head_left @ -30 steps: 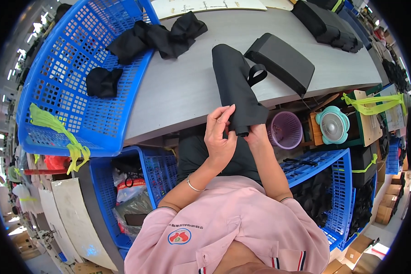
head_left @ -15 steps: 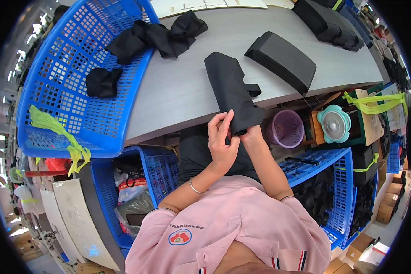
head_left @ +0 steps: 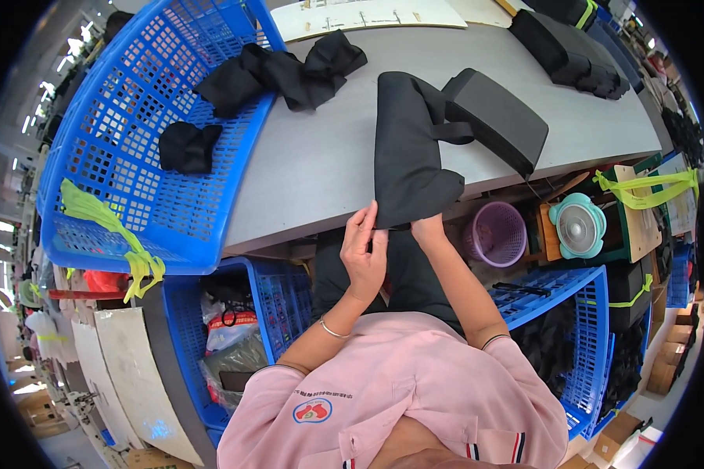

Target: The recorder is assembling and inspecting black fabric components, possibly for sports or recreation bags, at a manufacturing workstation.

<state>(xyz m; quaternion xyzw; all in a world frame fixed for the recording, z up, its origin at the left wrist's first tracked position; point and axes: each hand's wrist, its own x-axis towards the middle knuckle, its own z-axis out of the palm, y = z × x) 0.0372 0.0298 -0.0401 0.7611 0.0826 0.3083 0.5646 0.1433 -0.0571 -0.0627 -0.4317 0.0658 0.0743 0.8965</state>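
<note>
At the near edge of the grey surface we see the left hand and right hand, fingers pinched on the black fabric bag. Just beyond it lies a black pad; far left, a blue basket.

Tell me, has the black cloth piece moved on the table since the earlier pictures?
Yes. The black cloth piece has slid up the grey table, away from the person; its top now lies beside the black pad.
</note>
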